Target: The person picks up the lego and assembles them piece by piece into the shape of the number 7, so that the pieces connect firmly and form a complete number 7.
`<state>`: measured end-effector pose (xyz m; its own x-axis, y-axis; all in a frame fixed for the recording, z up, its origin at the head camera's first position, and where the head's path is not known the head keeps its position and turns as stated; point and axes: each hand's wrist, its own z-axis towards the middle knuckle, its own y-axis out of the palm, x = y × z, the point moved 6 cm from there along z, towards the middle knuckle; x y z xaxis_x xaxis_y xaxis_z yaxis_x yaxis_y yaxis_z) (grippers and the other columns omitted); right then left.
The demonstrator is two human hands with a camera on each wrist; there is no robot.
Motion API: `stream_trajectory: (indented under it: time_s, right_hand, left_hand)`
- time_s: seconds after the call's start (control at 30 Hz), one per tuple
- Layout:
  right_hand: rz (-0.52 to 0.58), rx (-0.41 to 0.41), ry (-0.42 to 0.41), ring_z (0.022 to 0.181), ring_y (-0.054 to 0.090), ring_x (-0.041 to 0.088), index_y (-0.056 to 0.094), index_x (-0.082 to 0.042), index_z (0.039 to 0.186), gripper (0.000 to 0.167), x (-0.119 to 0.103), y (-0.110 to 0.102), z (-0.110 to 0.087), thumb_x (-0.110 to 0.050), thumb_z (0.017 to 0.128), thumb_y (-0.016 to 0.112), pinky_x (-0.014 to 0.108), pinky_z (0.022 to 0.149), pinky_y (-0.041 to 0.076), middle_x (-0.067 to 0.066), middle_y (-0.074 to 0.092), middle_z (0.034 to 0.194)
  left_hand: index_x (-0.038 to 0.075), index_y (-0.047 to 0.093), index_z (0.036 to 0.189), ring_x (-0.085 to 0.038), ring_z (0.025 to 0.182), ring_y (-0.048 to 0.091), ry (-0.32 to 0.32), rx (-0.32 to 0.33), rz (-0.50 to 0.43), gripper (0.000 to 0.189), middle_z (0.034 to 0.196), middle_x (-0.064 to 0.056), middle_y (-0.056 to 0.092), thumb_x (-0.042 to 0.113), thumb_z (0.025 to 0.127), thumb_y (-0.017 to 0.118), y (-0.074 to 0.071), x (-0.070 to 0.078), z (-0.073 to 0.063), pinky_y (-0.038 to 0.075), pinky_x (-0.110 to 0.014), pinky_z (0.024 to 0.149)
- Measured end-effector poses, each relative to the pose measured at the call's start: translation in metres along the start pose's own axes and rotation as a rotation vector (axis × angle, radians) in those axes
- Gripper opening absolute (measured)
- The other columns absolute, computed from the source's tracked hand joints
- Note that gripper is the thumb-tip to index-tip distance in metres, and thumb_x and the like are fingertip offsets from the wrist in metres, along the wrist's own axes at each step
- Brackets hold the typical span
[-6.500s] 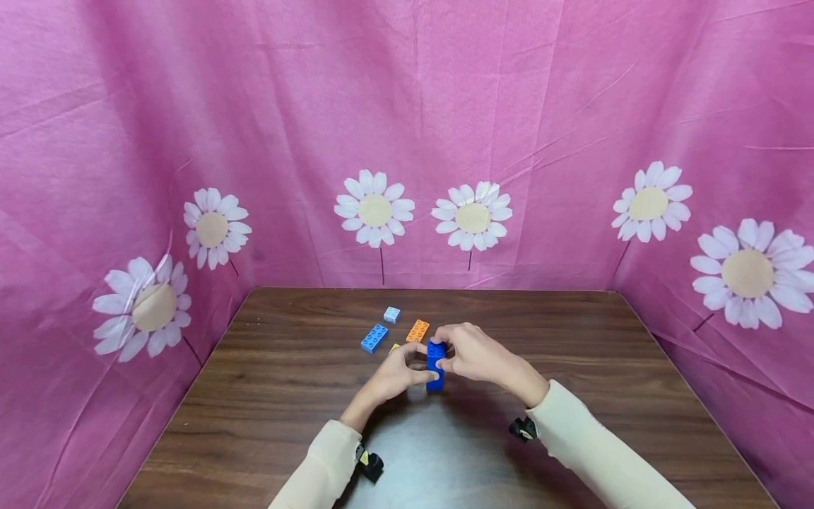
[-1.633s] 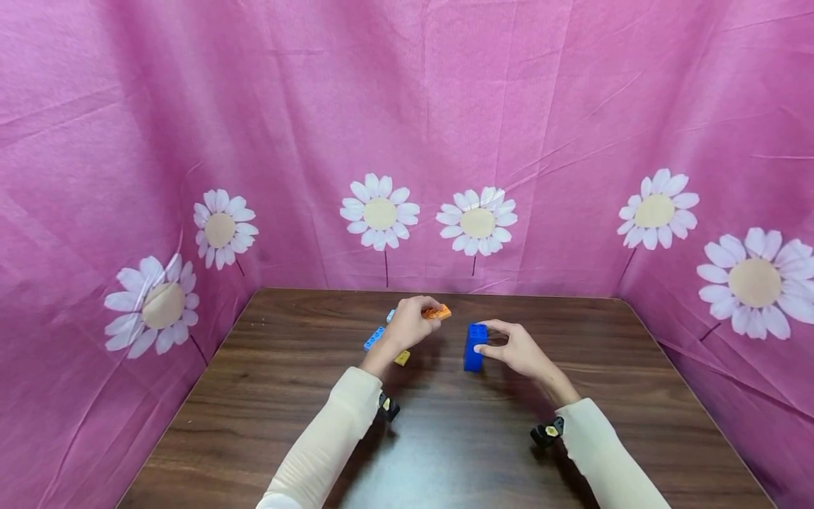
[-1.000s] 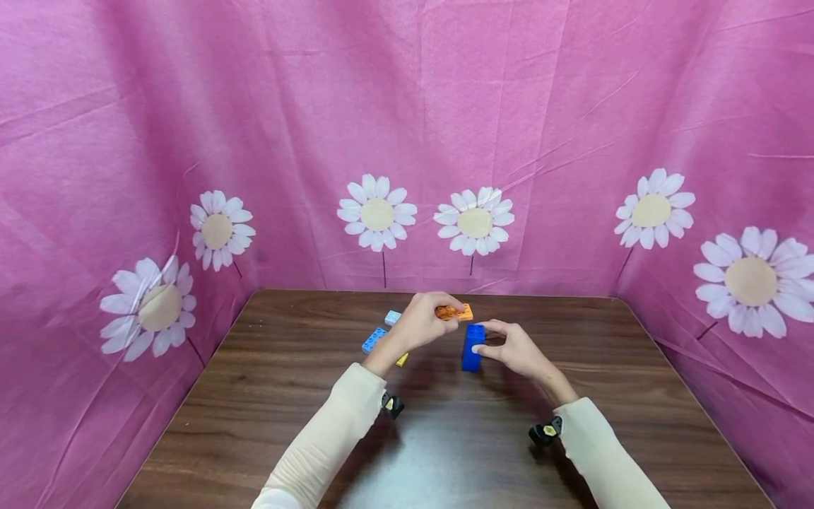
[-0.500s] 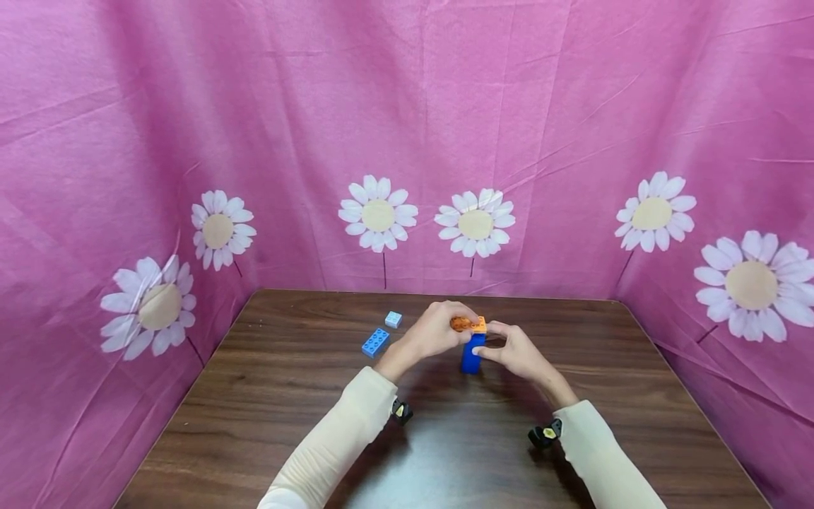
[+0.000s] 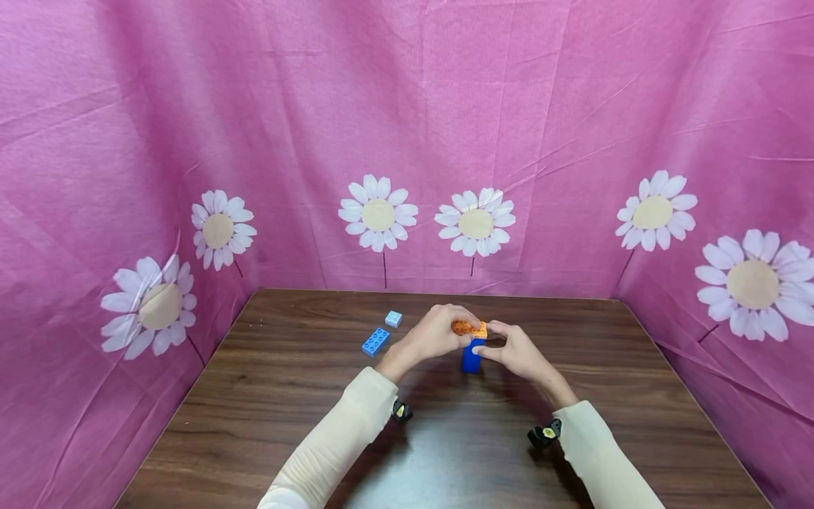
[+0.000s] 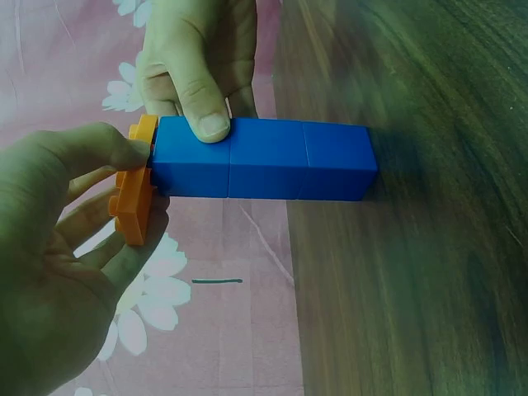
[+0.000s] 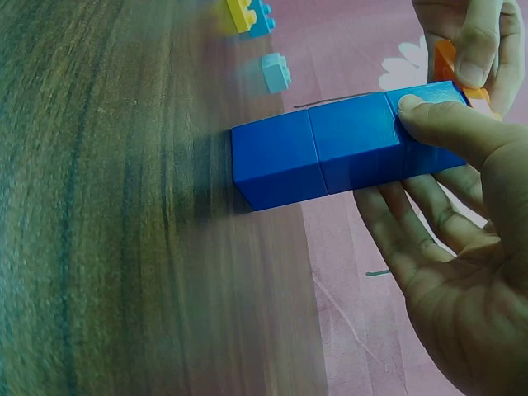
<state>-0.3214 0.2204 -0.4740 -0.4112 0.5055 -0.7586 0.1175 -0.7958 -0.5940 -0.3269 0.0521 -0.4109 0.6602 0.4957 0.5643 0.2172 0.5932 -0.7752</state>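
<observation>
An upright tower of three dark blue bricks (image 5: 471,359) stands on the table. My right hand (image 5: 518,350) grips it near the top, thumb on the near side, as the right wrist view also shows. On the tower's top end lies an orange studded brick (image 5: 480,330), which sticks out to the left. My left hand (image 5: 435,332) pinches that orange brick between thumb and fingers. In the left wrist view the orange brick (image 6: 136,194) sits slightly askew, with a narrow gap against the top blue brick (image 6: 194,169).
To the left lie a blue studded brick (image 5: 375,341) and a smaller light blue brick (image 5: 393,319). The left arm hides a yellow brick (image 7: 240,14), seen in the right wrist view. A pink flowered curtain (image 5: 407,106) surrounds the wooden table (image 5: 286,396).
The tower, held by both hands at first, has shifted right. My left hand has picked up the orange brick, carried it right and lowered it onto the tower. My right hand keeps its grip.
</observation>
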Motion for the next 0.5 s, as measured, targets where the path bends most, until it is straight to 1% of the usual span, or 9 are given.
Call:
stream_trajectory:
  time_s: [0.1, 0.23, 0.33, 0.5]
  right_hand:
    - [0.009, 0.000, 0.004, 0.113, 0.069, 0.020, 0.077, -0.011, 0.125, 0.035, -0.0002, 0.0000, -0.0004, -0.021, 0.093, 0.085, 0.037, 0.100, 0.057, 0.003, 0.078, 0.118]
    - [0.009, -0.006, 0.016, 0.114, 0.068, 0.019, 0.076, -0.011, 0.125, 0.035, -0.0011, -0.0008, -0.0007, -0.021, 0.093, 0.085, 0.039, 0.101, 0.057, 0.002, 0.078, 0.118]
    - [0.012, -0.011, 0.018, 0.114, 0.068, 0.020, 0.076, -0.011, 0.126, 0.035, -0.0016, -0.0010, -0.0011, -0.021, 0.093, 0.085, 0.040, 0.100, 0.057, 0.002, 0.078, 0.118]
    - [0.017, -0.005, 0.002, 0.111, 0.069, 0.017, 0.077, -0.011, 0.124, 0.034, -0.0021, -0.0015, -0.0008, -0.019, 0.092, 0.085, 0.034, 0.098, 0.057, 0.002, 0.078, 0.115]
  left_hand:
    - [0.013, 0.081, 0.117, -0.013, 0.109, 0.070, 0.000, 0.002, -0.024, 0.022, 0.121, -0.001, 0.078, 0.013, 0.095, 0.081, 0.0002, -0.0021, -0.0001, 0.057, -0.017, 0.094]
    - [0.012, 0.081, 0.117, -0.012, 0.107, 0.070, -0.018, -0.004, -0.073, 0.022, 0.122, -0.002, 0.078, 0.011, 0.095, 0.081, 0.0005, -0.0053, 0.0000, 0.057, -0.017, 0.093]
    - [0.012, 0.081, 0.117, -0.011, 0.105, 0.070, -0.032, -0.016, -0.093, 0.022, 0.122, -0.003, 0.078, 0.010, 0.095, 0.081, 0.0004, -0.0069, 0.0000, 0.057, -0.017, 0.092]
    - [0.010, 0.082, 0.115, -0.011, 0.106, 0.071, -0.033, -0.024, -0.093, 0.021, 0.122, -0.004, 0.078, 0.008, 0.094, 0.081, 0.0002, -0.0067, 0.0013, 0.057, -0.017, 0.092]
